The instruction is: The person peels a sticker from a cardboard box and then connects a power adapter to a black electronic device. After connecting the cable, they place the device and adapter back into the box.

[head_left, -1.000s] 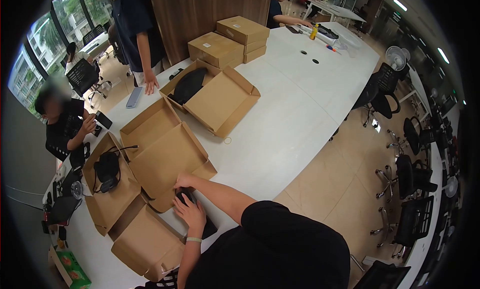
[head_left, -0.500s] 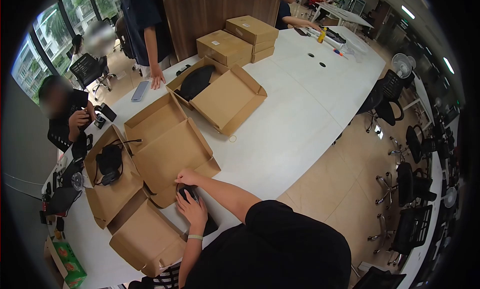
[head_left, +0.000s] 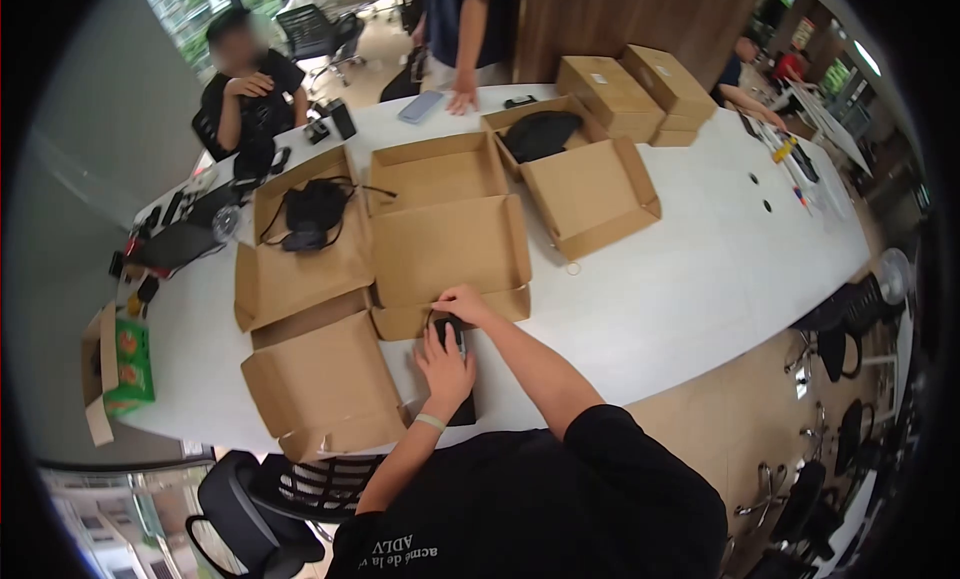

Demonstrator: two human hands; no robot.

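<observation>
My left hand [head_left: 446, 370], with a pale band at its wrist, rests over a small black device [head_left: 450, 331] at the near edge of the table, fingers curved round it. Just beyond it, my right hand [head_left: 462, 304] has its fingers pinched together on a thin black cable [head_left: 430, 317] that loops beside the device. A dark flat object [head_left: 464, 413] lies below my left hand, partly hidden by it. An open cardboard box [head_left: 450, 249] stands right in front of both hands.
Another open box [head_left: 310, 379] lies left, with black gear and a cable [head_left: 315, 211] in its far half. A third open box [head_left: 590, 194] holds a black pouch [head_left: 541, 134]. Closed boxes [head_left: 612, 97] are stacked behind. People sit and stand around the white table [head_left: 690, 279].
The camera view has turned, so the table and boxes appear shifted and rotated. My hands stay at the black device and cable, with little change in their grip.
</observation>
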